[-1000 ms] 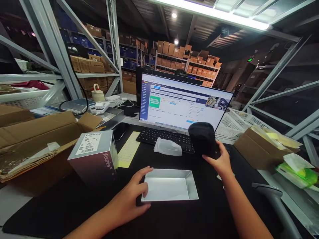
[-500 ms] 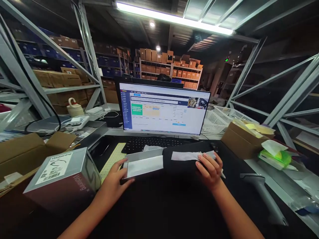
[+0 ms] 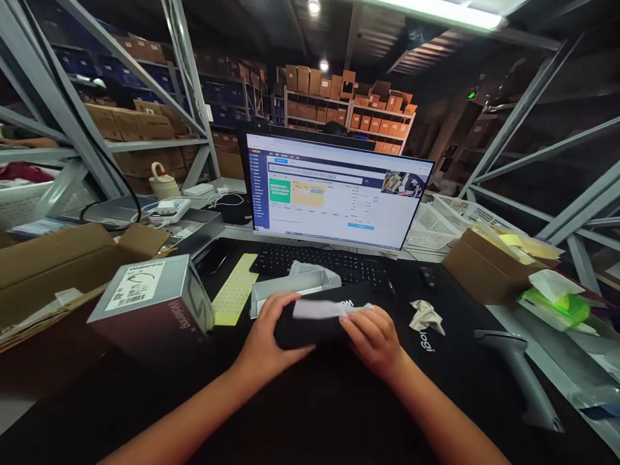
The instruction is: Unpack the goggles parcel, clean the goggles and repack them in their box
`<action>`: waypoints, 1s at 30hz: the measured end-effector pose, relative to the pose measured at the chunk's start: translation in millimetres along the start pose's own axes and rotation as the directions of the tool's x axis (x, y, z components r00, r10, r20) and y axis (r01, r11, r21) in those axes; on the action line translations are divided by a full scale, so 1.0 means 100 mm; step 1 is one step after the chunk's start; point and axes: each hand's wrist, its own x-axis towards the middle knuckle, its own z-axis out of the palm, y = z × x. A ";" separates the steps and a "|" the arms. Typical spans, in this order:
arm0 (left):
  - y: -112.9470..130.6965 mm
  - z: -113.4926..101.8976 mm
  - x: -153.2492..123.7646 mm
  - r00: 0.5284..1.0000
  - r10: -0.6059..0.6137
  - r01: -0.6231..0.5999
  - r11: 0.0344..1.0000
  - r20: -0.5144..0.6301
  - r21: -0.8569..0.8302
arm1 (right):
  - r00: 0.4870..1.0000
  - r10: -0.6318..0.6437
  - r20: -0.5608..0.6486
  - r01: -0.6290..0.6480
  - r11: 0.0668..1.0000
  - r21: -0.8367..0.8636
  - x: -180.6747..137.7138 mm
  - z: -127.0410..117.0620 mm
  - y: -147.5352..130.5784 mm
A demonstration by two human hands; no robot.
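A black soft pouch (image 3: 317, 326) with white lettering lies over the near side of a silver tray-like box (image 3: 285, 296) on the black desk mat (image 3: 436, 381). My left hand (image 3: 268, 339) curls over the pouch's left end. At its right end, my right hand (image 3: 372, 339) pinches the pouch together with a white paper slip (image 3: 314, 310). A silver and maroon product box (image 3: 155, 303) with a barcode label stands to the left.
A keyboard (image 3: 334, 265) and lit monitor (image 3: 334, 194) sit behind the tray. An open cardboard carton (image 3: 53, 271) is at left, another carton (image 3: 489, 268) at right. Crumpled paper (image 3: 423, 316) and a barcode scanner (image 3: 523, 374) lie to the right. A yellow sticker sheet (image 3: 237, 290) lies beside the tray.
The black pouch came from my right hand by the keyboard down onto the tray. Both hands have closed in on it, and crumpled paper now lies on the mat at right.
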 end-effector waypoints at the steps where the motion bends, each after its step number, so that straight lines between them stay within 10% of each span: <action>1: -0.03 0.01 0.00 0.999 -0.025 0.025 1.000 -0.044 -0.005 | 0.997 0.062 0.056 -0.067 0.994 0.086 0.08 -0.05 -0.04; 5: -0.15 0.02 -0.05 0.994 0.077 -0.077 0.997 -0.082 0.005 | 0.881 0.377 0.286 -0.473 0.703 0.530 0.29 -0.31 -0.09; 10: -0.13 0.05 -0.16 0.977 0.211 -0.211 0.977 0.004 0.015 | 0.434 0.742 0.511 -0.719 -0.056 0.692 0.25 -0.38 0.30; 14: -0.18 0.11 -0.22 0.969 0.230 -0.232 0.973 0.095 0.003 | 0.260 0.781 0.568 -0.922 0.027 0.386 0.11 -0.26 0.73; 20: -0.22 0.11 -0.23 0.974 0.203 -0.203 0.979 0.099 -0.010 | 0.127 0.792 0.597 -0.982 0.186 -0.037 -0.05 -0.29 0.87; 22: -0.20 0.09 -0.22 0.981 0.177 -0.176 0.984 0.076 -0.017 | 0.157 0.845 0.511 -0.957 0.258 -0.133 -0.04 -0.39 0.84; 26: -0.14 0.06 -0.24 0.999 -0.002 -0.001 0.997 -0.042 -0.082 | 0.376 0.738 0.560 -0.912 0.402 0.082 0.04 -0.59 0.72; 30: -0.02 0.07 -0.17 0.922 -0.365 0.298 0.881 -0.127 -0.369 | 0.643 0.311 0.700 -0.756 0.113 0.645 0.16 -0.50 0.37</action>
